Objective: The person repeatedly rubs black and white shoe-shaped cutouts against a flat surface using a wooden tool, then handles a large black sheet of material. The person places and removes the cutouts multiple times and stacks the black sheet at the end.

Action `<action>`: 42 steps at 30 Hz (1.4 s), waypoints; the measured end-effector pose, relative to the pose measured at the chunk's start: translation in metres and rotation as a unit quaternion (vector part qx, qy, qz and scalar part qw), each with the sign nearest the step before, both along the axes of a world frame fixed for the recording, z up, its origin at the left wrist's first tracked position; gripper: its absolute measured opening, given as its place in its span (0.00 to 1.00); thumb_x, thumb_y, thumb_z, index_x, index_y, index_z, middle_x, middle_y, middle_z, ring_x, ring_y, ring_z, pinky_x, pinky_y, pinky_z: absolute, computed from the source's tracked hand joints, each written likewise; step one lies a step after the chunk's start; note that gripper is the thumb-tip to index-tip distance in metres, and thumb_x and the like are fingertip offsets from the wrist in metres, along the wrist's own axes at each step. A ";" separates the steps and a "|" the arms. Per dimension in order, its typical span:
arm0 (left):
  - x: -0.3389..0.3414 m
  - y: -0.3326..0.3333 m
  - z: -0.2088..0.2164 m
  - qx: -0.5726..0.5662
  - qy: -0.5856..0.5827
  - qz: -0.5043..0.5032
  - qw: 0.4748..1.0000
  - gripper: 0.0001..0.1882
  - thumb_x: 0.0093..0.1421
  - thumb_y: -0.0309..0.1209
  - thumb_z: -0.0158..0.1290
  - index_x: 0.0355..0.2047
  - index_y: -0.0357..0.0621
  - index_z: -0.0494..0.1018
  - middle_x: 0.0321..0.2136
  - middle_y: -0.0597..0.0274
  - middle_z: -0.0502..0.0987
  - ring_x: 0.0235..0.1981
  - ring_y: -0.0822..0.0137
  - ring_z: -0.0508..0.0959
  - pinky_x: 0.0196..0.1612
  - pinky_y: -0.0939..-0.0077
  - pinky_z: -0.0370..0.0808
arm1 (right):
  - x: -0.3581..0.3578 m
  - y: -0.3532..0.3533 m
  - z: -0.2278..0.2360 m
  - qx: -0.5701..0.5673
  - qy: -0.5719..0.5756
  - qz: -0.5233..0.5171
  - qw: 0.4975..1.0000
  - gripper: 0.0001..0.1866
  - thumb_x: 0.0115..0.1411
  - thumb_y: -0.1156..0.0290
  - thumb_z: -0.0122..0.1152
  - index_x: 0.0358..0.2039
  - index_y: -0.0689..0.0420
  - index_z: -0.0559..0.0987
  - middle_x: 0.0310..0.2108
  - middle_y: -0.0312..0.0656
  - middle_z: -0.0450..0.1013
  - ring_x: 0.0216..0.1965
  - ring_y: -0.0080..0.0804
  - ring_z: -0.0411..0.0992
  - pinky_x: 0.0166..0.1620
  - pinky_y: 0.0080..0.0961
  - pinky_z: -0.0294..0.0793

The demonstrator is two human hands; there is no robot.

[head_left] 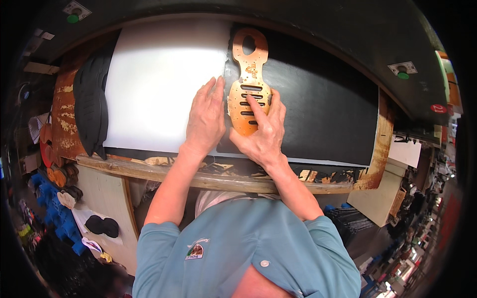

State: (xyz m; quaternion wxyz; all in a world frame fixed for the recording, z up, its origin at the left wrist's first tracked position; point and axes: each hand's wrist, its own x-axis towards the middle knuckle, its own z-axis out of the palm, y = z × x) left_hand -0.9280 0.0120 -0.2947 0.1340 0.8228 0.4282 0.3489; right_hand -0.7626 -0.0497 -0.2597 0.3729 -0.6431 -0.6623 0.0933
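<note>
An orange-tan cutting die (250, 72), long and narrow-waisted with an oval opening at its far end and several slots in its near half, lies along the left edge of a black sheet (323, 109). My right hand (266, 129) grips its near end, with the fingers along the right side and one finger over the slots. To the left spreads a white sheet (154, 84), meeting the black one beside the die. My left hand (206, 116) rests on the white sheet close to that border, its fingers stretched out and holding nothing.
Black cut pieces (91, 99) are stacked at the white sheet's left. A wooden rail (223, 183) runs along the near edge, with scraps behind it. Overhead machine parts carry green buttons (73, 18) at both far corners. Blue crates (54, 208) stand at the lower left.
</note>
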 end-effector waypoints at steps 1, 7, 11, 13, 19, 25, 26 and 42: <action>0.000 0.000 0.001 -0.002 0.001 0.000 1.000 0.34 0.67 0.19 0.52 0.73 0.31 0.61 0.54 0.38 0.81 0.66 0.38 0.71 0.69 0.47 0.70 | -0.002 0.001 0.001 -0.002 -0.002 -0.004 1.000 0.39 0.41 0.64 0.77 0.56 0.67 0.82 0.66 0.69 0.60 0.58 0.69 0.65 0.57 0.56 0.75; 0.003 0.002 -0.002 -0.011 0.001 0.009 1.000 0.31 0.67 0.18 0.51 0.71 0.29 0.64 0.55 0.38 0.80 0.67 0.37 0.71 0.70 0.48 0.69 | -0.009 0.006 -0.002 -0.014 -0.007 -0.013 1.000 0.41 0.43 0.62 0.80 0.58 0.66 0.81 0.67 0.70 0.58 0.59 0.69 0.65 0.60 0.57 0.72; -0.007 -0.012 0.010 -0.026 -0.083 0.046 0.995 0.26 0.68 0.18 0.52 0.66 0.32 0.70 0.54 0.38 0.81 0.63 0.40 0.75 0.65 0.53 0.73 | 0.011 -0.006 -0.005 -0.019 0.002 0.046 0.999 0.48 0.45 0.58 0.83 0.66 0.65 0.74 0.70 0.71 0.55 0.64 0.72 0.62 0.64 0.59 0.69; -0.016 -0.035 0.020 -0.071 -0.130 0.060 0.987 0.19 0.69 0.18 0.53 0.59 0.32 0.76 0.51 0.41 0.82 0.55 0.44 0.80 0.57 0.56 0.78 | 0.035 -0.024 -0.002 -0.038 0.055 0.077 0.995 0.51 0.47 0.60 0.84 0.69 0.63 0.70 0.72 0.68 0.58 0.68 0.68 0.63 0.67 0.55 0.69; 0.006 -0.150 0.018 -0.087 -0.170 -0.101 0.976 0.03 0.59 0.20 0.65 0.32 0.39 0.82 0.25 0.56 0.82 0.26 0.51 0.81 0.31 0.61 0.78 | 0.054 -0.049 -0.006 0.068 0.052 0.136 0.987 0.47 0.50 0.64 0.83 0.68 0.63 0.71 0.69 0.61 0.65 0.66 0.64 0.68 0.67 0.51 0.71; -0.001 -0.143 -0.018 0.082 -0.059 -0.072 0.992 0.07 0.58 0.23 0.68 0.28 0.42 0.79 0.22 0.57 0.79 0.24 0.53 0.78 0.27 0.59 0.74 | 0.095 -0.053 0.012 0.166 0.068 0.080 0.980 0.26 0.57 0.69 0.77 0.55 0.61 0.82 0.49 0.49 0.81 0.49 0.43 0.81 0.54 0.35 0.81; -0.005 -0.142 -0.020 0.085 -0.048 -0.065 0.993 0.08 0.59 0.23 0.68 0.27 0.41 0.79 0.23 0.56 0.79 0.24 0.52 0.78 0.28 0.59 0.75 | 0.114 -0.062 0.025 0.184 0.078 0.006 0.980 0.12 0.63 0.73 0.72 0.46 0.61 0.83 0.40 0.42 0.81 0.41 0.32 0.80 0.46 0.28 0.81; 0.033 -0.064 0.009 0.130 -0.033 0.071 0.988 0.13 0.64 0.33 0.67 0.25 0.43 0.77 0.22 0.51 0.79 0.26 0.45 0.81 0.30 0.54 0.77 | 0.221 -0.116 -0.008 0.221 -0.030 -0.170 0.960 0.07 0.66 0.71 0.70 0.33 0.59 0.82 0.28 0.41 0.76 0.31 0.34 0.74 0.39 0.35 0.72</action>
